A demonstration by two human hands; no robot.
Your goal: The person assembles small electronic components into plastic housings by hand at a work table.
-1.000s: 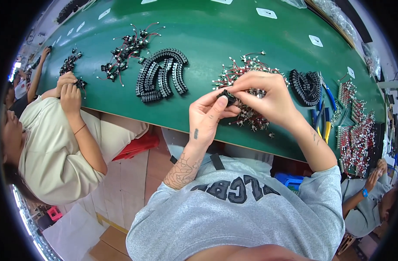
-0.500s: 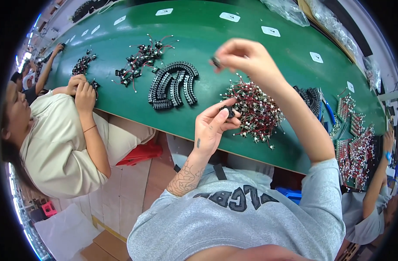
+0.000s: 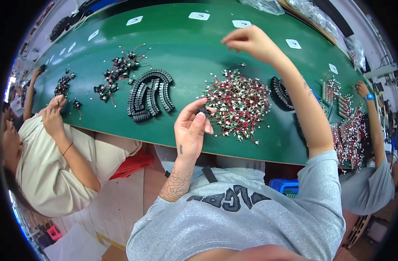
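Observation:
Close in front of me my left hand [image 3: 191, 132] is closed, thumb and fingers pinching a small black plastic part [image 3: 203, 112] that they partly cover. Beside it on the green table lies a heap of small circuit pieces with red wires and white connectors [image 3: 238, 102]. Past the heap, above the table, my right hand [image 3: 253, 43] has its fingers bent together in a pinch. Whatever sits between those fingertips, if anything, is hidden. One loose wired piece [image 3: 242, 65] rests just beyond the heap.
Left of the heap, curved rows of black parts [image 3: 151, 93] stand on the table [image 3: 186, 52]. Farther left lie black parts with wires [image 3: 121, 69]. A seated person [image 3: 55, 161] works there. At right are more black rows [image 3: 281, 93], wired boards [image 3: 349, 139] and another person's arm [image 3: 375, 122].
The dark piece seen in my right fingertips earlier no longer shows there. That hand has moved slightly right and farther away. My view has shifted; the left hand still pinches the black part.

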